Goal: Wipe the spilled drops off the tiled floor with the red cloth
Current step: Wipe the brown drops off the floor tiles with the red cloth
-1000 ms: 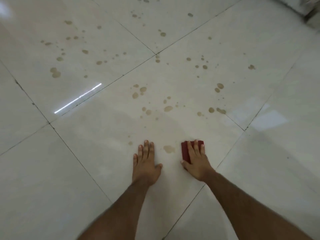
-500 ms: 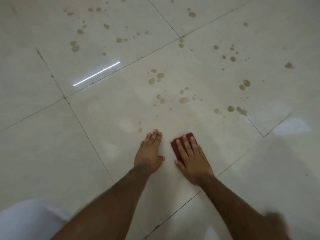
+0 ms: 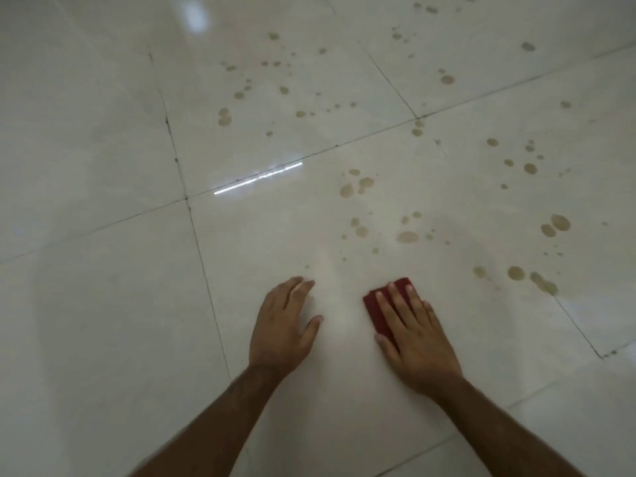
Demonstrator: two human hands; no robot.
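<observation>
Because our weight has to go somewhere while we crouch over the tiled floor (image 3: 103, 321), our left hand (image 3: 280, 330) lies flat on a bare tile, fingers straight and together, thumb out to the side, holding nothing. We judge it to be a prop, set just beside the working area so the other arm can push freely.

Our right hand (image 3: 414, 335) lies palm down on the folded red cloth (image 3: 378, 311), fingers stretched out and slightly spread over it rather than curled round it. A flat hand like this spreads pressure across the whole pad, which suits wiping better than a pinch would. The cloth peeks out at the fingertips and along the thumb side; the rest is hidden under the palm.

Most of the brown drops (image 3: 407, 236) lie ahead of the cloth, apart from it, with another cluster to the right near the grout line (image 3: 578, 330) and more scattered over the far tiles. The patch between our hands shows no drops, so we judge that the job is barely begun. A forward push toward the nearest drops seems the natural next stroke.
</observation>
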